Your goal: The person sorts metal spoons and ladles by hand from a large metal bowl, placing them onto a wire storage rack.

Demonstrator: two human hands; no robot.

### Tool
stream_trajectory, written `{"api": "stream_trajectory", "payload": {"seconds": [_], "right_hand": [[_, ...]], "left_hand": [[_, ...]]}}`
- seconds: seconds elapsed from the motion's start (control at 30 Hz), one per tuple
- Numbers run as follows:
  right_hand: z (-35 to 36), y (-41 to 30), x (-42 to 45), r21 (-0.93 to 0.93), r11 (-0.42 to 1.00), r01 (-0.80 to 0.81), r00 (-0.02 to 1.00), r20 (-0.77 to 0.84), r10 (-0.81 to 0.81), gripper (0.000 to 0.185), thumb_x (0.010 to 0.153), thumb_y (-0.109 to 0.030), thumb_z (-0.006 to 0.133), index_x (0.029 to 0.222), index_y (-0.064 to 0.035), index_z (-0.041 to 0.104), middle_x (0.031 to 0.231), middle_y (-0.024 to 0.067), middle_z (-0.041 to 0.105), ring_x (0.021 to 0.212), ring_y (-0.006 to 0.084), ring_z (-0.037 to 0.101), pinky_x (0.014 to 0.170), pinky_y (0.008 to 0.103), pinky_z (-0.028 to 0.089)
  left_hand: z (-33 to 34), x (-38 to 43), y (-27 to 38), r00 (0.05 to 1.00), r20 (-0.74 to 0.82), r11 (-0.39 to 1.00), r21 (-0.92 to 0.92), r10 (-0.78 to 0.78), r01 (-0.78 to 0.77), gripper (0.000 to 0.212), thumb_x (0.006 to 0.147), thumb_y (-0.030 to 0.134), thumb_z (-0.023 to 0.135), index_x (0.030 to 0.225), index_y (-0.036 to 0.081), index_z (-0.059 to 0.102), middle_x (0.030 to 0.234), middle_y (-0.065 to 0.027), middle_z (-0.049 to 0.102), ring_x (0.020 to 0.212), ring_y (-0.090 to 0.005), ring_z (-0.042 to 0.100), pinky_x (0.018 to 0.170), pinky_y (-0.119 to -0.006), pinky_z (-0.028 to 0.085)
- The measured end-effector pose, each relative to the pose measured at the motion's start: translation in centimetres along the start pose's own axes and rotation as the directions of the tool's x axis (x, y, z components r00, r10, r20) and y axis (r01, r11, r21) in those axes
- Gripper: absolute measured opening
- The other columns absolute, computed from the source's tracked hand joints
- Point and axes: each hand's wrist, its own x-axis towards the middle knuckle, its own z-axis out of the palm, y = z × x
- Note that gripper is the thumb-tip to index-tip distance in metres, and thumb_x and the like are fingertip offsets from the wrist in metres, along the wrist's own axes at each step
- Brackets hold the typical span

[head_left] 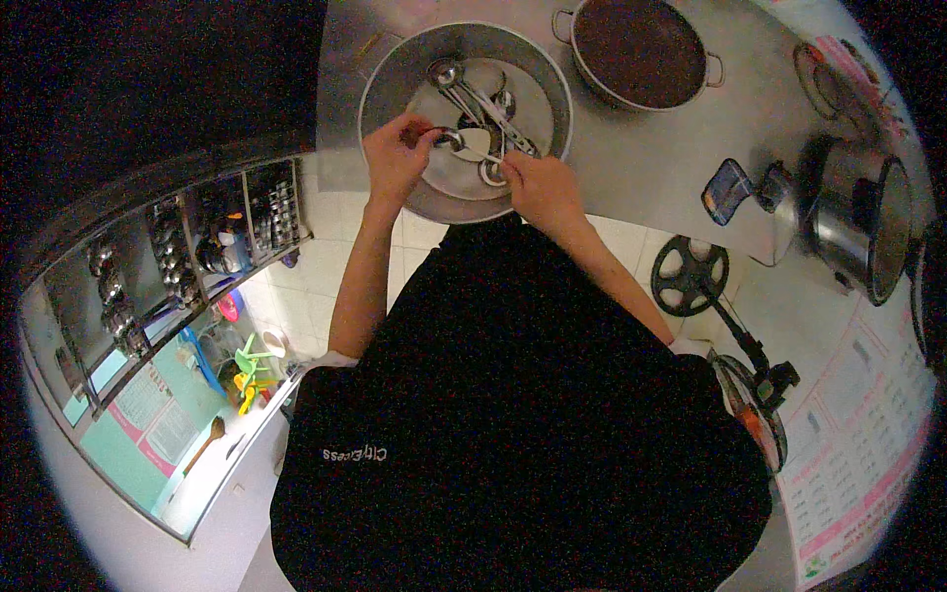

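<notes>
Before me is a wide round metal basin [560,81] holding several metal spoons and ladles. A round-bowled ladle [446,70] leans across it, its long handle crossing other handles. Over the basin, my left hand [396,159] pinches a small metal spoon [449,138]; its handle is largely hidden by the fingers. My right hand [546,191] grips the thin handle of a pale, oval-bowled spoon [473,144]. The bowls of these two spoons appear close together, and I cannot tell whether they touch. Below the hands, a round-bowled utensil [491,172] lies in the basin.
A two-handled pot [640,55] with dark brown contents stands at upper right. Farther right are a large metal pot [862,222] and a black spoked ring [689,275] with a bar attached. On the left, a rack [214,288] holds stacked metal ware above colourful plastic utensils [251,366].
</notes>
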Motion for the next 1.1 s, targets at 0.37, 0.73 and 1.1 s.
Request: {"api": "stream_trajectory", "payload": {"seconds": [0.37, 0.73, 1.1], "right_hand": [[-3.4, -0.9, 1.5, -0.234, 0.936, -0.264, 0.939, -0.286, 0.193, 0.015, 0.088, -0.023, 0.049, 0.089, -0.0098, 0.055, 0.063, 0.0198, 0.058, 0.062, 0.0401, 0.057, 0.055, 0.0499, 0.043], [-2.1, 0.3, -0.7, -0.208, 0.913, -0.352, 0.926, -0.218, 0.308, 0.015, 0.089, -0.022, 0.047, 0.090, -0.0095, 0.055, 0.067, 0.0198, 0.060, 0.067, 0.0416, 0.057, 0.058, 0.0512, 0.042], [-2.3, -0.1, -2.5, -0.166, 0.956, -0.240, 0.954, -0.224, 0.201, 0.019, 0.089, -0.023, 0.048, 0.091, -0.0057, 0.056, 0.070, 0.0213, 0.060, 0.066, 0.0399, 0.058, 0.060, 0.0513, 0.045]], "left_hand": [[9.1, 7.5, -9.4, 0.944, 0.330, 0.882, 0.440, 0.016, -0.169, 0.030, 0.071, 0.006, 0.059, 0.100, 0.008, 0.063, 0.088, -0.0133, 0.064, 0.082, -0.0341, 0.061, 0.077, -0.042, 0.049], [13.3, 7.6, -15.2, 0.925, 0.282, 0.716, 0.588, 0.256, -0.377, 0.030, 0.075, 0.005, 0.053, 0.105, 0.006, 0.058, 0.106, -0.0179, 0.055, 0.094, -0.0316, 0.058, 0.074, -0.043, 0.051], [12.1, 9.9, -15.3, 0.620, 0.522, 0.412, 0.467, 0.586, -0.782, 0.020, 0.072, 0.006, 0.052, 0.088, 0.006, 0.064, 0.082, -0.0148, 0.063, 0.076, -0.0338, 0.063, 0.065, -0.045, 0.051]]}}
